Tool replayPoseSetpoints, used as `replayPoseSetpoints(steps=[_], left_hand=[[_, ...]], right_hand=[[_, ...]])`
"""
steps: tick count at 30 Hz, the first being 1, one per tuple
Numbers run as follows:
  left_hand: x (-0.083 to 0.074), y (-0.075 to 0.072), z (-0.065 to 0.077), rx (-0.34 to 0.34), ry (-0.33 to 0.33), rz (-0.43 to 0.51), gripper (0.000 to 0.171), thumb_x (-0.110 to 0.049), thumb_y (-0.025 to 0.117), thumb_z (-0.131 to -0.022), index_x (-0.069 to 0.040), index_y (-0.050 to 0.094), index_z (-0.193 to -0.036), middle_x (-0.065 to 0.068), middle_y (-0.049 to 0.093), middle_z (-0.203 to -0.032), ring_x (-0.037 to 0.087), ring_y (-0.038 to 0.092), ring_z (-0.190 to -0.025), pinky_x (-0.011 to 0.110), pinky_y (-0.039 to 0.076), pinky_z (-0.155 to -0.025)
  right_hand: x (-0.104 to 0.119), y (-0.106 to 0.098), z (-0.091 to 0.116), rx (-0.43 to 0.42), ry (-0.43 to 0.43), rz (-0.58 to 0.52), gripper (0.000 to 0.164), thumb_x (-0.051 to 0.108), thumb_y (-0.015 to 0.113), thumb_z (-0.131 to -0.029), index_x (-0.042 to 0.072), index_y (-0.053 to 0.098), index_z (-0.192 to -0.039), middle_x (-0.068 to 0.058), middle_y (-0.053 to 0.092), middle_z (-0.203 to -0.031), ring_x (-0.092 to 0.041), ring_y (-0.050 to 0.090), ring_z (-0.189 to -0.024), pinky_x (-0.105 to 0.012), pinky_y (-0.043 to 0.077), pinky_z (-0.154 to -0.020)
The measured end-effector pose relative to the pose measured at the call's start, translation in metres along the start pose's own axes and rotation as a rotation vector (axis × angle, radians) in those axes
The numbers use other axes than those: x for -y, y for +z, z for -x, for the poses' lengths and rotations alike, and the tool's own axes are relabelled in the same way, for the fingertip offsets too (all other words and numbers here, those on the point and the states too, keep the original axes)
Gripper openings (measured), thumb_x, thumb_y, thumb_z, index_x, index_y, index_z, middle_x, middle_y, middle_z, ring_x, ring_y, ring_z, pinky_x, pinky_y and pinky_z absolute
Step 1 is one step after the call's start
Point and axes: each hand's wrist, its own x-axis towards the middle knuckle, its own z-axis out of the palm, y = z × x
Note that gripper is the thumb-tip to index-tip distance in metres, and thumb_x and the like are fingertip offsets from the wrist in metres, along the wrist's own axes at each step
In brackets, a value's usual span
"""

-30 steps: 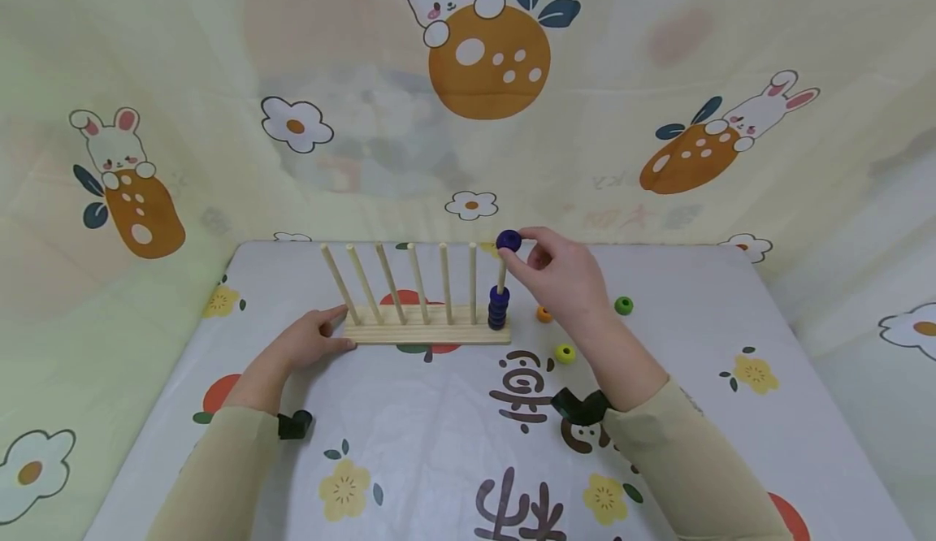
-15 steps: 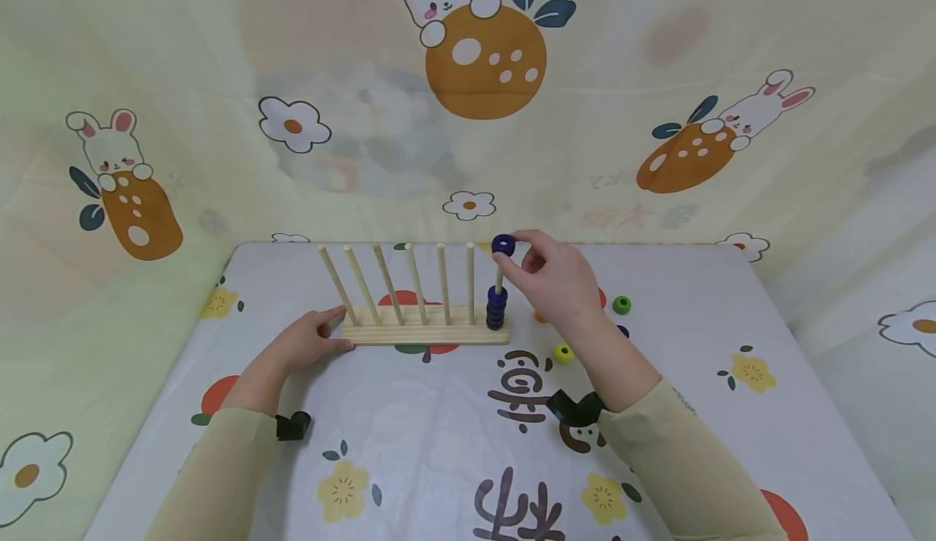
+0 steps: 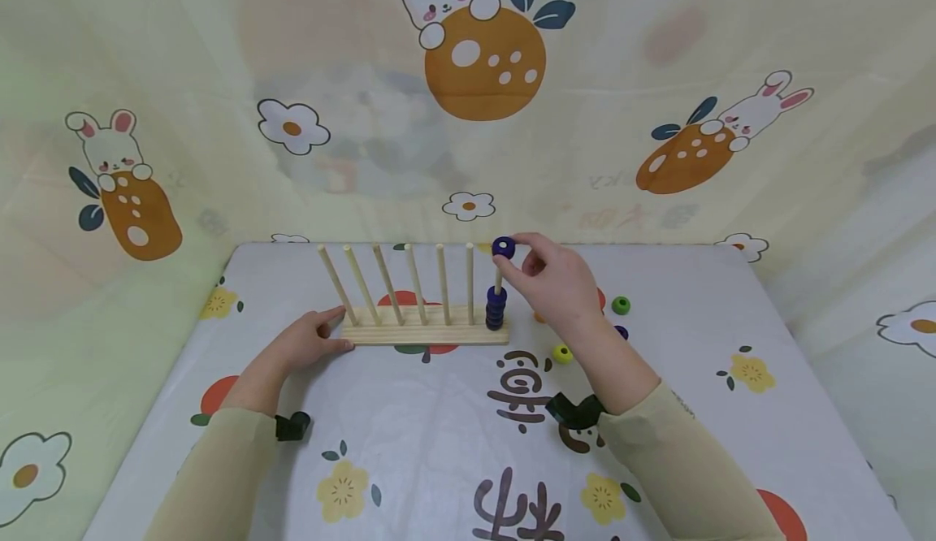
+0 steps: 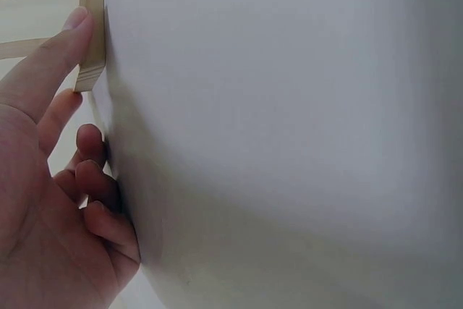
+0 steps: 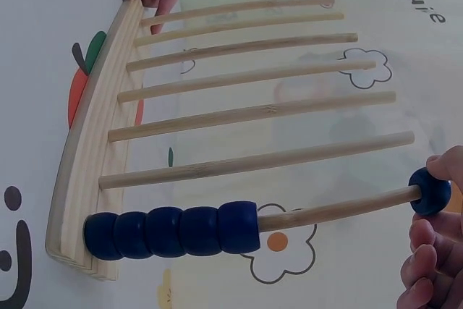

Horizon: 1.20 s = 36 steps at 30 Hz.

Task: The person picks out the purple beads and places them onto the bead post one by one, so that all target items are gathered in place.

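Observation:
A pale wooden rack (image 3: 424, 335) with a row of upright pegs stands on the table in the head view. My left hand (image 3: 310, 342) holds its left end between thumb and index finger; in the left wrist view the thumb (image 4: 76, 23) lies against the wood. With thumb and fingertips, my right hand (image 3: 556, 281) pinches a dark blue bead (image 3: 503, 247) at the top of the rightmost peg. The right wrist view has this bead (image 5: 430, 191) at the peg's tip. Several dark blue beads (image 5: 170, 231) are stacked at the base of that same peg.
Loose beads lie right of the rack: a yellow-green bead (image 3: 562, 353), a green bead (image 3: 621, 305), a blue bead (image 3: 621, 332) and an orange bead (image 3: 539, 318), the last two partly hidden by my right arm. A patterned cloth (image 3: 409, 460) covers the table.
My right hand has brought the blue bead slightly left and down to the tip of the rightmost peg, tilting it so its hole shows. My left hand stays at the rack's end.

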Motion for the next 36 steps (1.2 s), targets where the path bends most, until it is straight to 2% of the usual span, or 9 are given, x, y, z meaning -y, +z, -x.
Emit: replayPoseSetpoints(steps=[14, 21, 26, 36], left_hand=[[0.0, -0.001, 0.0, 0.002, -0.002, 0.005, 0.083, -0.039, 0.076, -0.087, -0.014, 0.035, -0.155, 0.01, 0.042, -0.095, 0.026, 0.042, -0.09, 0.04, 0.033, -0.074], [0.0, -0.001, -0.001, 0.004, 0.002, -0.001, 0.084, -0.04, 0.076, -0.087, -0.013, 0.035, -0.155, 0.01, 0.043, -0.094, 0.025, 0.043, -0.09, 0.04, 0.033, -0.073], [0.001, -0.001, -0.001, 0.003, 0.005, -0.008, 0.083, -0.041, 0.076, -0.087, -0.013, 0.035, -0.155, 0.01, 0.042, -0.094, 0.025, 0.043, -0.09, 0.04, 0.033, -0.073], [0.002, 0.0, -0.001, 0.0, -0.005, -0.014, 0.083, -0.04, 0.076, -0.087, -0.014, 0.035, -0.155, 0.011, 0.043, -0.095, 0.026, 0.043, -0.09, 0.04, 0.033, -0.074]], right_hand=[[-0.001, 0.001, 0.001, 0.005, 0.01, -0.012, 0.043, 0.046, 0.067, -0.092, 0.019, 0.066, -0.126, 0.0, 0.058, -0.075, -0.02, 0.05, -0.067, -0.034, 0.04, -0.058], [-0.007, 0.001, 0.003, 0.005, 0.006, -0.007, 0.038, 0.039, 0.07, -0.092, 0.019, 0.067, -0.124, 0.0, 0.057, -0.074, -0.019, 0.05, -0.066, -0.033, 0.041, -0.057], [-0.01, 0.001, 0.006, 0.011, 0.029, 0.008, 0.038, 0.041, 0.069, -0.092, 0.021, 0.067, -0.125, 0.0, 0.056, -0.074, -0.019, 0.049, -0.066, -0.033, 0.04, -0.055], [-0.027, 0.0, 0.01, 0.067, 0.081, 0.048, 0.038, 0.043, 0.065, -0.094, 0.019, 0.067, -0.124, -0.001, 0.057, -0.076, -0.021, 0.05, -0.067, -0.034, 0.041, -0.06]])
